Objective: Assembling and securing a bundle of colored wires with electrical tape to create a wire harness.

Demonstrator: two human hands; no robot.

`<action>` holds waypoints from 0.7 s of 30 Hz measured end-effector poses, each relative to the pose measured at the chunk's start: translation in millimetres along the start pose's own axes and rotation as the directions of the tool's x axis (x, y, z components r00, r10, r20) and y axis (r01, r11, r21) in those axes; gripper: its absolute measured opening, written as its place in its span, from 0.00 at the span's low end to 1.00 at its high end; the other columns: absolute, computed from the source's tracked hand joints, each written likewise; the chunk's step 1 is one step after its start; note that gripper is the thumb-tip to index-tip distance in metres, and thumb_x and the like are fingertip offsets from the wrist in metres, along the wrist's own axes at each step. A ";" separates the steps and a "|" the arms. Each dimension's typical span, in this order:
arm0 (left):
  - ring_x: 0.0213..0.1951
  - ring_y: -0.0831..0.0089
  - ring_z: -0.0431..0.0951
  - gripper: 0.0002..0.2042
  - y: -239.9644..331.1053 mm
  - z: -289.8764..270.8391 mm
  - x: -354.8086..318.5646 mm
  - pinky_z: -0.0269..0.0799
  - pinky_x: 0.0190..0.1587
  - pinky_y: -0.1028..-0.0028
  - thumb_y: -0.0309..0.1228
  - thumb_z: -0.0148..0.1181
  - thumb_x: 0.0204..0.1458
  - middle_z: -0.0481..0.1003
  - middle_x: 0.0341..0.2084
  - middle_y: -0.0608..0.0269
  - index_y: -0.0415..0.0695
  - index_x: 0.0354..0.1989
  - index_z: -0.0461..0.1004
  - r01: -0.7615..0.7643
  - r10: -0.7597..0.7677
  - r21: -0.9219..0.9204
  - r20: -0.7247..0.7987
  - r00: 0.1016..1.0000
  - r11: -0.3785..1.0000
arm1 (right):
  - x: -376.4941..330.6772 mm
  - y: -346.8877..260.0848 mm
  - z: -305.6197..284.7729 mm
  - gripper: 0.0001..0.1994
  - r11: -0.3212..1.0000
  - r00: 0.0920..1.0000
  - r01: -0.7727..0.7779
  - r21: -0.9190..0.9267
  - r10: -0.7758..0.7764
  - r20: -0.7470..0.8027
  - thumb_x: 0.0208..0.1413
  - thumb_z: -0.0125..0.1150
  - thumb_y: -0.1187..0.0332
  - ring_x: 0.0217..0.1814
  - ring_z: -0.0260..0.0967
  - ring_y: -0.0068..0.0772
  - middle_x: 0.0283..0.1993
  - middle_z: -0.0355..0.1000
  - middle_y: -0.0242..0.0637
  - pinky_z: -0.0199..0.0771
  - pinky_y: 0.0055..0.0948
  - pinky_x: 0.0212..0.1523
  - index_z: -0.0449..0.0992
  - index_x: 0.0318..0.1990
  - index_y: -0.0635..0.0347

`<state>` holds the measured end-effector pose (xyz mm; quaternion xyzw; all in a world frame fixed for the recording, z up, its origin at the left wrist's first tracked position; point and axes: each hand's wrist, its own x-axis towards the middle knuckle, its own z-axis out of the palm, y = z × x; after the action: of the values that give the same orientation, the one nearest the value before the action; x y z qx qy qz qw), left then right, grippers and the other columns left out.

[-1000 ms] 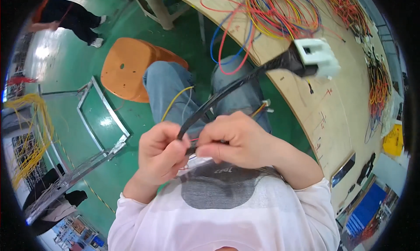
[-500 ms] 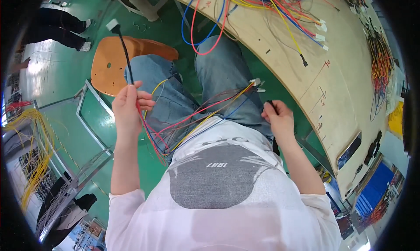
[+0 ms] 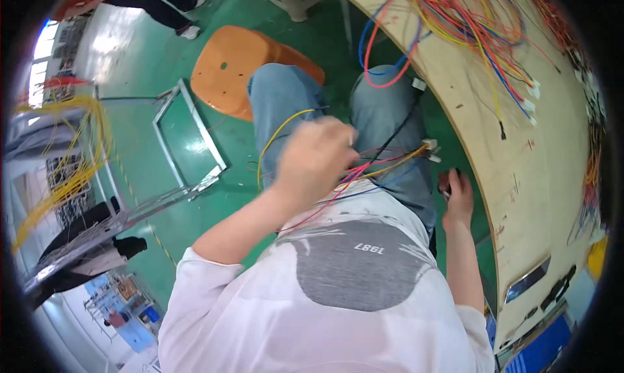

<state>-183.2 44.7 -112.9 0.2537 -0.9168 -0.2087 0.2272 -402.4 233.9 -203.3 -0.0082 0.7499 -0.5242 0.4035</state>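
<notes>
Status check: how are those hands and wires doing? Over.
Left hand blurred over jeans, grip unclear. Right hand beside table, grip unclear. Coloured wires across jeans, partly hidden by left hand.

"What is carried by the table (image 3: 478,123)?"

"Tangled wires (image 3: 465,19) are spread at the far end, some looped over its edge; a phone (image 3: 528,281) is laid nearer."

"By the green floor (image 3: 237,201)?"

"An orange stool (image 3: 227,71) is supported."

"And by the thighs (image 3: 379,106)?"

"A wiring harness (image 3: 356,173) is borne."
</notes>
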 end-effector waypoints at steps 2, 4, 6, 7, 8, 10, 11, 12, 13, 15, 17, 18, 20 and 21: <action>0.32 0.58 0.67 0.11 -23.4 -20.5 4.8 0.63 0.32 0.66 0.29 0.57 0.40 0.70 0.30 0.58 0.40 0.33 0.69 0.197 -0.174 0.246 -0.114 0.978 0.949 | -29.6 -16.2 -0.2 0.09 0.987 0.997 0.071 -0.148 -0.071 0.002 0.51 0.51 0.64 0.26 0.59 0.19 0.26 0.66 0.30 0.58 0.19 0.29 0.68 0.31 0.61; 0.31 0.57 0.68 0.11 -40.8 -16.9 2.4 0.64 0.34 0.65 0.30 0.56 0.41 0.71 0.28 0.56 0.39 0.34 0.70 0.276 -0.322 0.287 0.127 0.938 0.917 | -47.4 -28.3 7.3 0.08 0.923 0.970 0.241 -0.301 -0.218 0.105 0.49 0.54 0.68 0.30 0.61 0.19 0.28 0.67 0.31 0.61 0.18 0.33 0.68 0.33 0.64; 0.22 0.64 0.71 0.12 -57.4 -9.3 1.5 0.66 0.27 0.68 0.34 0.53 0.46 0.72 0.19 0.59 0.37 0.33 0.71 0.306 -0.357 0.210 0.281 0.891 0.929 | -59.2 -48.0 28.9 0.07 0.897 0.930 0.340 -0.284 -0.276 0.241 0.47 0.55 0.72 0.30 0.61 0.17 0.27 0.67 0.29 0.61 0.16 0.34 0.69 0.33 0.65; 0.22 0.64 0.71 0.12 -61.1 -16.4 3.1 0.66 0.27 0.68 0.34 0.53 0.46 0.72 0.19 0.59 0.37 0.33 0.71 0.306 -0.360 0.224 0.264 0.895 0.925 | -62.3 -64.3 42.2 0.06 0.898 0.897 0.369 -0.238 -0.277 0.346 0.48 0.52 0.74 0.32 0.63 0.18 0.29 0.67 0.31 0.62 0.17 0.35 0.68 0.34 0.65; 0.21 0.70 0.71 0.10 -48.9 -34.5 19.8 0.65 0.25 0.72 0.33 0.53 0.47 0.72 0.19 0.60 0.37 0.32 0.72 0.593 -0.529 -0.091 0.358 0.769 0.800 | -64.0 -77.8 56.0 0.05 0.898 0.860 0.389 -0.205 -0.274 0.430 0.50 0.50 0.75 0.33 0.64 0.19 0.30 0.68 0.32 0.63 0.17 0.36 0.67 0.35 0.64; 0.19 0.82 0.69 0.06 -31.2 -67.5 41.1 0.63 0.20 0.83 0.27 0.52 0.47 0.71 0.20 0.62 0.37 0.30 0.71 0.769 -0.542 -0.567 0.562 0.624 0.297 | -67.0 -111.1 88.4 0.05 0.910 0.802 0.407 -0.072 -0.319 0.505 0.50 0.50 0.76 0.34 0.65 0.20 0.31 0.68 0.34 0.65 0.20 0.37 0.66 0.35 0.65; 0.20 0.80 0.70 0.05 -28.1 -79.9 44.3 0.65 0.22 0.82 0.25 0.53 0.46 0.71 0.20 0.61 0.37 0.30 0.71 0.704 -0.501 -0.689 0.553 0.666 0.174 | -67.1 -126.4 113.0 0.05 0.925 0.761 0.377 0.042 -0.336 0.555 0.49 0.50 0.77 0.34 0.66 0.21 0.32 0.68 0.34 0.66 0.21 0.38 0.66 0.36 0.65; 0.20 0.79 0.70 0.05 -19.2 -92.1 48.8 0.66 0.23 0.82 0.24 0.53 0.46 0.71 0.21 0.60 0.37 0.30 0.70 0.605 -0.442 -0.795 0.526 0.727 0.048 | -72.7 -143.7 131.8 0.08 0.948 0.756 0.226 0.225 -0.317 0.573 0.46 0.54 0.77 0.32 0.62 0.15 0.32 0.68 0.30 0.62 0.16 0.34 0.67 0.36 0.62; 0.21 0.78 0.71 0.04 -9.8 -105.8 55.5 0.68 0.26 0.82 0.23 0.53 0.45 0.70 0.27 0.60 0.38 0.30 0.69 0.561 -0.435 -0.827 0.488 0.757 0.049 | -73.6 -156.8 148.8 0.10 0.907 0.683 0.279 0.314 -0.418 0.599 0.46 0.55 0.77 0.34 0.63 0.17 0.34 0.68 0.31 0.63 0.17 0.36 0.65 0.38 0.63; 0.26 0.77 0.72 0.04 3.9 -128.1 54.4 0.69 0.30 0.81 0.23 0.53 0.45 0.68 0.31 0.63 0.38 0.30 0.70 0.462 -0.476 -0.881 0.366 0.800 0.100 | -90.8 -182.1 181.7 0.12 0.842 0.557 0.315 0.438 -0.538 0.633 0.45 0.56 0.79 0.36 0.63 0.19 0.34 0.67 0.31 0.62 0.18 0.39 0.65 0.39 0.63; 0.30 0.72 0.68 0.03 1.2 -130.3 40.9 0.65 0.31 0.76 0.25 0.58 0.40 0.66 0.26 0.64 0.42 0.24 0.71 0.263 -0.503 -0.738 -0.118 0.856 0.622 | -95.9 -187.8 207.7 0.17 0.784 0.369 0.469 0.407 -0.593 0.716 0.39 0.60 0.77 0.42 0.61 0.23 0.38 0.64 0.34 0.61 0.21 0.43 0.65 0.40 0.65; 0.32 0.67 0.66 0.02 7.1 -140.2 44.2 0.62 0.33 0.72 0.25 0.59 0.35 0.65 0.25 0.61 0.44 0.19 0.72 0.258 -0.387 -0.413 -0.266 0.883 0.873 | -101.8 -193.4 213.1 0.20 0.808 0.354 0.384 0.446 -0.575 0.738 0.37 0.61 0.77 0.44 0.59 0.24 0.40 0.63 0.35 0.61 0.22 0.44 0.64 0.41 0.65; 0.33 0.65 0.63 0.02 10.3 -142.0 45.0 0.59 0.34 0.70 0.25 0.59 0.33 0.64 0.23 0.62 0.46 0.18 0.73 0.158 -0.230 -0.207 -0.388 0.893 0.965 | -99.2 -190.7 218.7 0.18 0.813 0.354 0.280 0.511 -0.582 0.732 0.38 0.58 0.79 0.42 0.60 0.24 0.39 0.62 0.34 0.61 0.21 0.43 0.63 0.40 0.65; 0.31 0.65 0.63 0.03 8.0 -138.4 45.7 0.58 0.32 0.70 0.26 0.59 0.32 0.64 0.22 0.63 0.46 0.19 0.73 0.105 -0.201 -0.234 -0.435 0.878 0.967 | -104.7 -194.0 218.4 0.15 0.825 0.374 0.194 0.530 -0.562 0.738 0.40 0.56 0.81 0.40 0.60 0.23 0.38 0.62 0.34 0.61 0.19 0.42 0.63 0.38 0.65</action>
<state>-149.0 -11.6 17.3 0.3428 -0.7888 -0.2533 0.4428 -277.4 21.8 -14.3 -0.3753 0.3046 -0.6497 0.5867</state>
